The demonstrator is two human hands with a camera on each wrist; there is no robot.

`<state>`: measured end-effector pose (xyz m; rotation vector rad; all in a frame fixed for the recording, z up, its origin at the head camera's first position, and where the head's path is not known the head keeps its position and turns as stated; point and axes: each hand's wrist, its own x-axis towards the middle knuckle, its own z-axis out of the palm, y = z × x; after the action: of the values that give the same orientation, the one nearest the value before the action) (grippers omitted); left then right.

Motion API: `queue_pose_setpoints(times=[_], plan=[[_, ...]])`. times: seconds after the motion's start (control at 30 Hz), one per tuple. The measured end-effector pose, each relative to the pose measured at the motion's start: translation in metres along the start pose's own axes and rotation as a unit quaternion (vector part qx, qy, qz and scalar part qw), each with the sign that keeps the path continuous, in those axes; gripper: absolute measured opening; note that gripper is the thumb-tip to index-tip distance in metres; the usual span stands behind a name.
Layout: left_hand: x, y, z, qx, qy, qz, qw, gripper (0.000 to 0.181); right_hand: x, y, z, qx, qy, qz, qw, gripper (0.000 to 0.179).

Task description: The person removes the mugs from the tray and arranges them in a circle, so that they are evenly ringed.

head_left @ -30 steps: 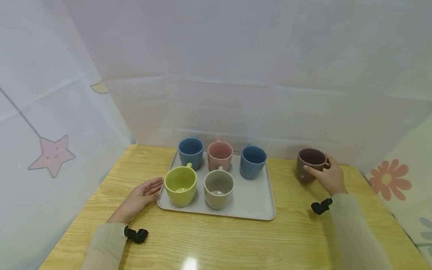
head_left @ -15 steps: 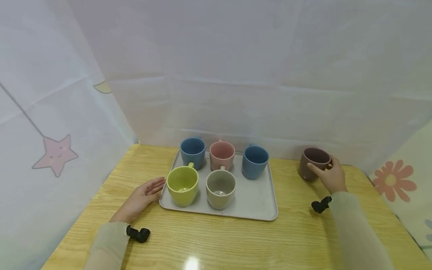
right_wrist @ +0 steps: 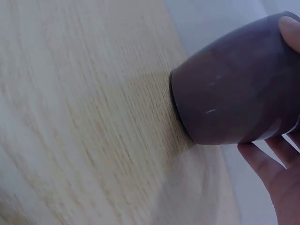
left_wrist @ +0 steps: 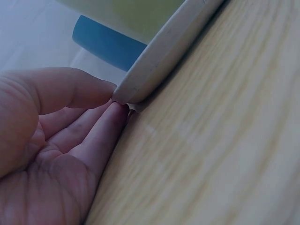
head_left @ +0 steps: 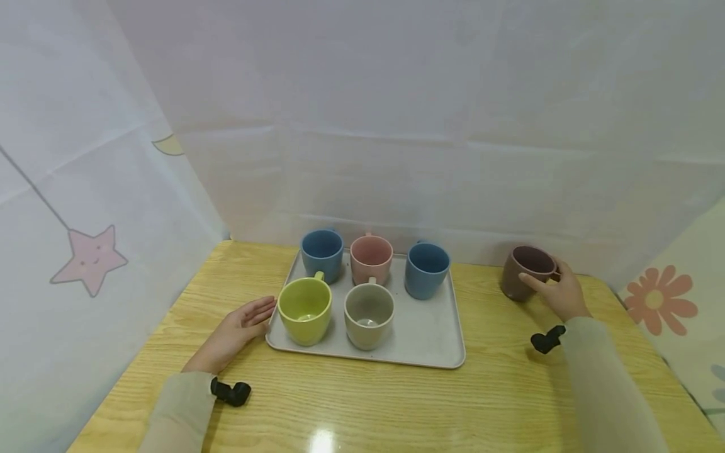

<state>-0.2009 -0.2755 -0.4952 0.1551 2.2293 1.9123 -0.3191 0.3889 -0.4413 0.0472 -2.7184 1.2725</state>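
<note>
At the tray's left edge, my left hand [head_left: 238, 330] pinches the pale grey tray [head_left: 430, 336]; the left wrist view has the thumb [left_wrist: 79, 86] on top and a fingertip right below the rim. To the right of the tray, my right hand [head_left: 561, 296] grips a dark plum mug [head_left: 515, 280], thumb on its near side and other fingers around the handle side. Its mouth tips slightly to the right, and its base [right_wrist: 183, 112] is close over the wooden table. Nearest my left hand on the tray stands a lime-green mug [head_left: 306, 318].
Beside the lime mug is a grey-beige mug [head_left: 368, 324]. Behind them on the tray stand a blue mug [head_left: 321, 255], a pink mug [head_left: 370, 267] and another blue mug [head_left: 426, 274]. A white cloth backdrop [head_left: 362, 157] rises right behind the table [head_left: 362, 409].
The plum mug has shifted a little to the right and tipped slightly that way in my right hand. My left hand stays at the tray edge.
</note>
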Motion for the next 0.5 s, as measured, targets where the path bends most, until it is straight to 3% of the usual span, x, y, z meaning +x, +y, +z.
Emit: queue_pose_setpoints(times=[0.13, 0.5], plan=[[0.0, -0.0004, 0.0, -0.004, -0.001, -0.001, 1.0, 0.068, -0.0005, 0.0057, -0.0028, 0.021, -0.003, 0.021, 0.9995, 0.098], [-0.0016, 0.0018, 0.0006, 0.001, -0.001, 0.001, 1.0, 0.068, -0.0004, 0.003, -0.0036, 0.042, -0.026, 0.023, 0.9985, 0.101]])
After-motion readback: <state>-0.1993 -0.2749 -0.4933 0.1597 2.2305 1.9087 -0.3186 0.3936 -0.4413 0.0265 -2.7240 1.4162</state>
